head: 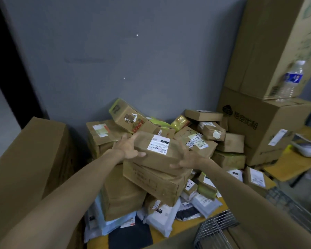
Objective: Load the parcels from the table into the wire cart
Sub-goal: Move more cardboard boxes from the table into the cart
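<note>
The light is dim, flat and diffuse, with a murky yellow-brown cast. The plain grey wall (133, 51) is palest at its middle and darkens to near black at the left edge. Soft shadows pool in the gaps of the heap of brown cardboard parcels (228, 142). Faint highlights glint on the clear plastic water bottle (291, 81). Wide-angle bending tilts the tall brown cardboard cartons (258, 51) inward and swells the two bare forearms (52, 203) toward the lower corners. Fine print is soft, and the grey wire cart (215, 229) is slightly blurred.
</note>
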